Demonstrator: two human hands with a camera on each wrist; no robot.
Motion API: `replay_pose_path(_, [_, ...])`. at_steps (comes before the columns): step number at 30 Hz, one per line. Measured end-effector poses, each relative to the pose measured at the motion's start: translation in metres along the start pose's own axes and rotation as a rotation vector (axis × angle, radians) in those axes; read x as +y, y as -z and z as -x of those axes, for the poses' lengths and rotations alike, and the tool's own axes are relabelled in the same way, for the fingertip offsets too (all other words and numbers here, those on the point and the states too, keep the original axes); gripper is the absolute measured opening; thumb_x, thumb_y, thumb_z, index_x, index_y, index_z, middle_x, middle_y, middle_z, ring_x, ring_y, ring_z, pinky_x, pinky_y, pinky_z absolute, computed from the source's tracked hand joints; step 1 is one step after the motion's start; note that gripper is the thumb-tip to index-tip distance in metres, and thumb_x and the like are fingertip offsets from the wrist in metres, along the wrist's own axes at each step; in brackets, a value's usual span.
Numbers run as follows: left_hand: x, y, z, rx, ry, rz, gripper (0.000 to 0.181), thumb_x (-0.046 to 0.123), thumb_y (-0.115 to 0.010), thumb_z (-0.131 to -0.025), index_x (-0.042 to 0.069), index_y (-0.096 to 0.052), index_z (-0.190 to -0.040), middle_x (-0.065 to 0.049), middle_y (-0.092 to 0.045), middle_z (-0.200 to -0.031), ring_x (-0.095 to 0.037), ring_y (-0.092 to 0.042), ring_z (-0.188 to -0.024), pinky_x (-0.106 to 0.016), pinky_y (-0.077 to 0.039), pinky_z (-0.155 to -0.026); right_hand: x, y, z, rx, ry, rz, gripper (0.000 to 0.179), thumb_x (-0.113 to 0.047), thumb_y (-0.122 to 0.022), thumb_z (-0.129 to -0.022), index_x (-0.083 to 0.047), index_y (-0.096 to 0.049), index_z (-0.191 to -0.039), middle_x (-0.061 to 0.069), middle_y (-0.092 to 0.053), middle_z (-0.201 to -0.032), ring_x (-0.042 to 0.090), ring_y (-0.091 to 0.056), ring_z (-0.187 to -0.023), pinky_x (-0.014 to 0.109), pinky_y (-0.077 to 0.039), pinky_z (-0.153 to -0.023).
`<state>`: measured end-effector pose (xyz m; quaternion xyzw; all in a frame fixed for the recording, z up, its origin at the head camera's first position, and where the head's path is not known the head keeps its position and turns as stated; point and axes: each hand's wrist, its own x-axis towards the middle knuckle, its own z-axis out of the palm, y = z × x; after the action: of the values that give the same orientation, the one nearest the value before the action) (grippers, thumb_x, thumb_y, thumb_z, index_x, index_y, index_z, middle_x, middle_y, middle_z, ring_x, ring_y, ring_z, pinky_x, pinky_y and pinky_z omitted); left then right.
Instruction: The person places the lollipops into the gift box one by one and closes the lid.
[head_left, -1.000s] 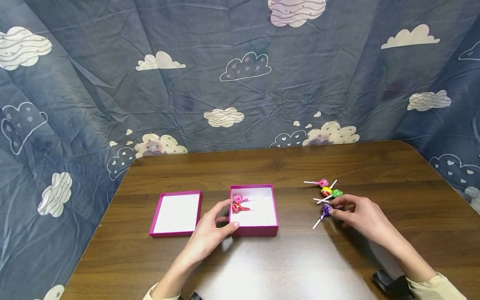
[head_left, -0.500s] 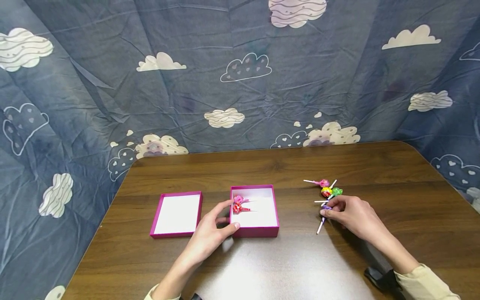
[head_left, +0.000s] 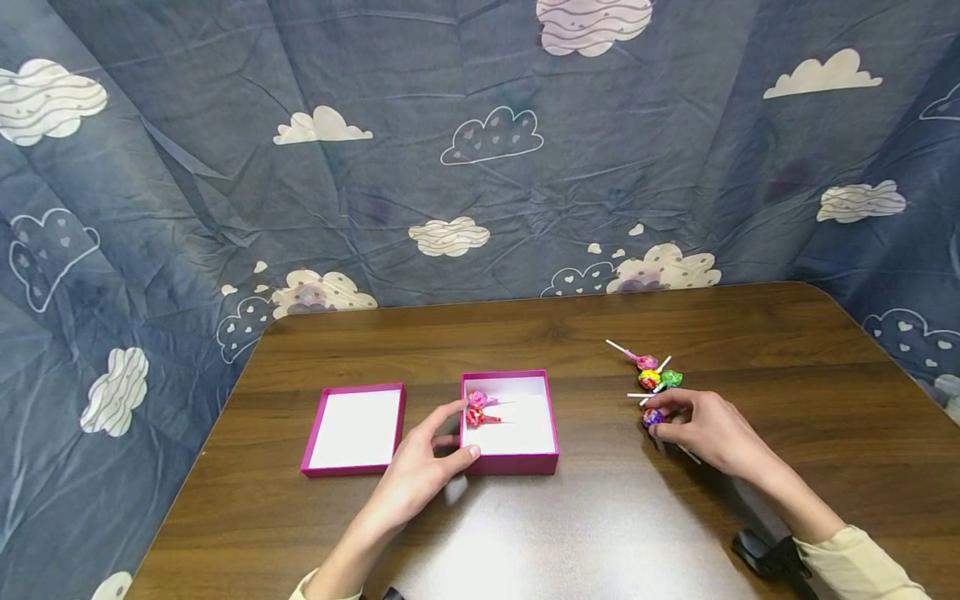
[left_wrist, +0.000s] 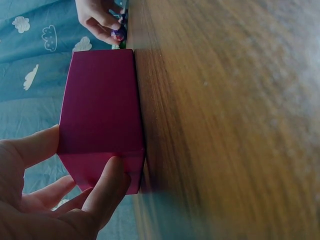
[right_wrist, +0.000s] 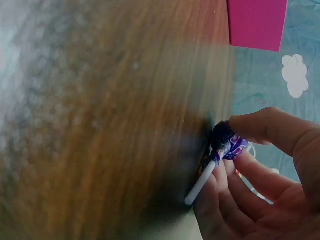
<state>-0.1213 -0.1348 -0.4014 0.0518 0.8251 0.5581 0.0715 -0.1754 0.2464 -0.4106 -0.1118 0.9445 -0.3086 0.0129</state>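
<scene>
My left hand (head_left: 420,467) rests against the left side of an open magenta box (head_left: 517,464), forefinger at the rim and thumb near the front corner. A pink lollipop (head_left: 480,399) and a red lollipop (head_left: 476,417) lie inside it on the left. My right hand (head_left: 708,429) pinches a purple-wrapped lollipop (head_left: 652,417) by its head, low over the table. Its white stick (right_wrist: 201,182) points back under the hand. Just beyond lie a yellow lollipop (head_left: 649,379), a green lollipop (head_left: 671,379) and another pink lollipop (head_left: 647,362).
A magenta lid (head_left: 352,429) with a white inside lies left of the box. One more white stick (head_left: 637,396) juts out beside my right fingers, its other end hidden. A cloud-print curtain (head_left: 480,192) hangs behind the wooden table (head_left: 555,333).
The purple lollipop has turned in my right fingers, its stick swinging from the near left to the right. The loose pink lollipop has tilted and shifted slightly away. My left hand stays put.
</scene>
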Motion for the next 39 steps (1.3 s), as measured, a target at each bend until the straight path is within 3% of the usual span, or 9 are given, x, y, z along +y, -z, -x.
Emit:
replay_pose_path(7, [-0.002,0.000,0.000,-0.004,0.004,-0.007,0.062,0.026,-0.075,-0.087,0.022,-0.049,-0.144,-0.014,-0.051,-0.141,-0.034,-0.056,-0.118,-0.045,-0.051,-0.084,0.000,0.001,0.002,0.002,0.056,-0.024,0.025,-0.014,-0.076,-0.079,-0.016,-0.074,-0.103,-0.008,-0.059,-0.070,0.006,-0.052,-0.064,0.027,-0.036,-0.057])
replay_pose_path(14, [-0.002,0.000,0.001,-0.010,-0.002,0.006,0.063,0.026,-0.075,-0.087,0.022,-0.049,-0.144,-0.016,-0.050,-0.141,-0.034,-0.056,-0.118,-0.044,-0.052,-0.082,-0.004,-0.001,0.003,0.013,0.149,-0.097,0.024,-0.010,-0.075,-0.085,-0.015,-0.072,-0.109,-0.008,-0.064,-0.082,0.006,-0.058,-0.075,0.024,-0.043,-0.066])
replay_pose_path(20, [-0.001,0.000,0.001,-0.016,-0.008,0.021,0.064,0.025,-0.075,-0.087,0.022,-0.048,-0.145,-0.017,-0.049,-0.142,-0.035,-0.055,-0.119,-0.043,-0.052,-0.081,-0.010,-0.005,0.003,0.054,0.175,-0.100,0.024,-0.011,-0.077,-0.085,-0.017,-0.072,-0.109,-0.006,-0.069,-0.097,0.007,-0.061,-0.085,0.025,-0.046,-0.073])
replay_pose_path(39, [0.000,0.001,0.001,-0.016,-0.003,0.017,0.063,0.025,-0.075,-0.088,0.022,-0.048,-0.144,-0.015,-0.049,-0.142,-0.035,-0.055,-0.119,-0.045,-0.052,-0.082,-0.041,-0.018,-0.002,0.082,0.263,-0.190,0.031,-0.002,-0.073,-0.087,-0.017,-0.069,-0.114,-0.008,-0.070,-0.103,0.017,-0.065,-0.093,0.036,-0.050,-0.081])
